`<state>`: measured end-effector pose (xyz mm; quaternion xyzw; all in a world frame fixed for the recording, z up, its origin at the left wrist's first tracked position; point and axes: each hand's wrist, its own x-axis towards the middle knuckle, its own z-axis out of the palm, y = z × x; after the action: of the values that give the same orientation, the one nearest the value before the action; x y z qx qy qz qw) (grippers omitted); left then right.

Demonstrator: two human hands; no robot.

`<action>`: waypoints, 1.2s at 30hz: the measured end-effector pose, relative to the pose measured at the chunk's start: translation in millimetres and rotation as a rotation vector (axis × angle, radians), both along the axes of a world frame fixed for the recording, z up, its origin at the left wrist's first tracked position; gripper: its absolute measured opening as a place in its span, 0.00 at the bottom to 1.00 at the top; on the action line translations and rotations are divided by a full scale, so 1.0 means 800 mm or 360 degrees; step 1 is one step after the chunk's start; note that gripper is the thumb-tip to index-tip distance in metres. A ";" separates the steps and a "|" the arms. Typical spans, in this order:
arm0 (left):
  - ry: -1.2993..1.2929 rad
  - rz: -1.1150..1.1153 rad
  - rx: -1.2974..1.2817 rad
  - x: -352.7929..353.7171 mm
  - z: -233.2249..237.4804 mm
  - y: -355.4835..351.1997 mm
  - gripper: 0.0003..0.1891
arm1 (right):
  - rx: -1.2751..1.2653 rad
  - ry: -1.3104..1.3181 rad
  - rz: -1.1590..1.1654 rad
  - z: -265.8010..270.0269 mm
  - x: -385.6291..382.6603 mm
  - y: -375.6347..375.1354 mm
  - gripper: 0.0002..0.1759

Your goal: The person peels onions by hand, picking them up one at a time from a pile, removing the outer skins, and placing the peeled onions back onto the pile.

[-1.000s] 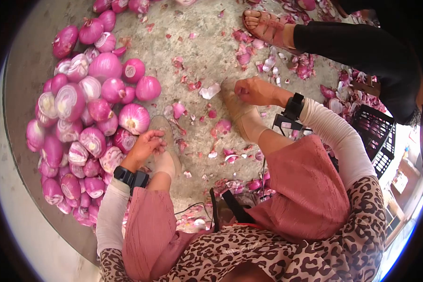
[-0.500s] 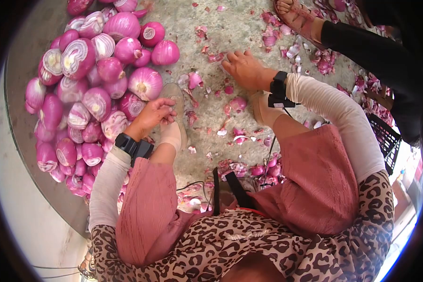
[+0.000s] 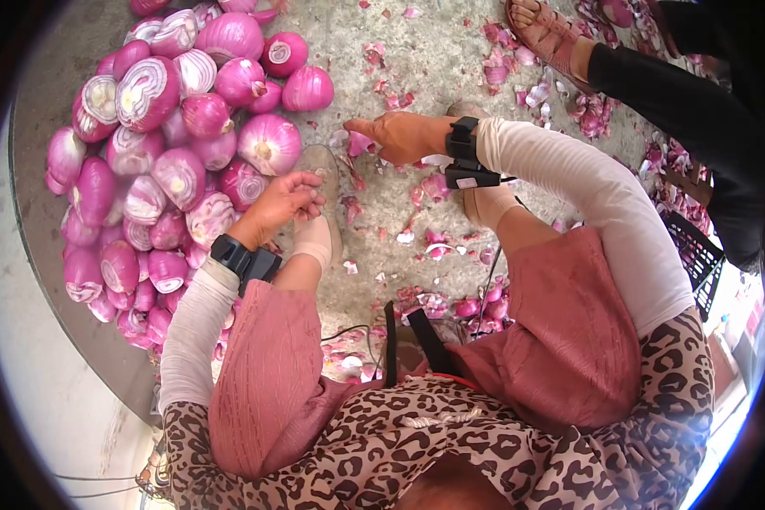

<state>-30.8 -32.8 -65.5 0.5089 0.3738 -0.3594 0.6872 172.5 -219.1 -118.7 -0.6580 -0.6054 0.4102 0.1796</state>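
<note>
My left hand [image 3: 286, 204] is over my shoe [image 3: 321, 183], beside the right edge of a heap of purple onions [image 3: 178, 183]. Its fingers are loosely curled and apart, holding nothing that I can see. Some onions in the heap show pale cut faces. My right hand [image 3: 397, 137] reaches left above the floor, with the index finger stretched out. A piece of purple onion skin [image 3: 361, 143] lies just under that finger. The other fingers of this hand are bent beneath it, and whether they hold anything is hidden.
Skins and scraps [image 3: 438, 240] litter the concrete floor [image 3: 361, 289]. At the upper right are another person's sandalled foot [image 3: 548, 38] and dark-clad leg [image 3: 654, 89]. A black crate [image 3: 693, 255] stands at the right. A pale wall [image 3: 34, 374] borders the left.
My right hand has moved left and slightly down, toward the onion heap, and now points with its index finger. My left hand has barely moved.
</note>
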 end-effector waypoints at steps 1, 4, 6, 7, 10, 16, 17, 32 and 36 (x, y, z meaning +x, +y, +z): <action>0.0001 0.0004 0.0000 0.000 0.000 0.000 0.17 | -0.0134 -0.0051 0.0135 0.006 0.001 0.002 0.29; -0.0051 -0.0019 -0.0009 -0.003 -0.002 0.003 0.16 | -0.0244 0.0154 0.0376 0.012 -0.006 -0.002 0.20; -0.0053 -0.0033 -0.0023 -0.004 -0.004 0.004 0.16 | -0.0225 0.0410 0.0480 0.017 -0.009 -0.013 0.16; -0.0049 -0.0024 -0.0019 -0.005 -0.005 0.004 0.16 | -0.0213 0.0410 0.0443 0.022 -0.009 -0.018 0.12; -0.0067 -0.0053 0.0000 -0.006 -0.006 0.004 0.16 | -0.0242 0.0348 0.0387 0.016 -0.002 -0.033 0.10; -0.0075 -0.0034 -0.0059 -0.014 -0.017 0.004 0.15 | 0.0084 0.0175 -0.0135 0.007 0.051 -0.041 0.07; -0.0058 -0.0024 -0.0041 -0.008 -0.011 0.002 0.15 | 0.0089 0.0114 -0.0142 0.013 0.063 -0.035 0.07; 0.0047 0.0013 -0.0182 -0.006 -0.025 0.011 0.17 | 0.0715 -0.0725 -0.1253 0.007 0.289 0.048 0.28; 0.0034 -0.0021 -0.0212 -0.002 -0.021 0.015 0.18 | 0.0508 -0.0713 -0.1409 0.014 0.318 0.079 0.33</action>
<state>-32.3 -21.1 -82.0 0.4606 0.3529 -0.3933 0.7131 426.6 -156.2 -107.7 -0.8871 -0.3476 0.0467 0.3000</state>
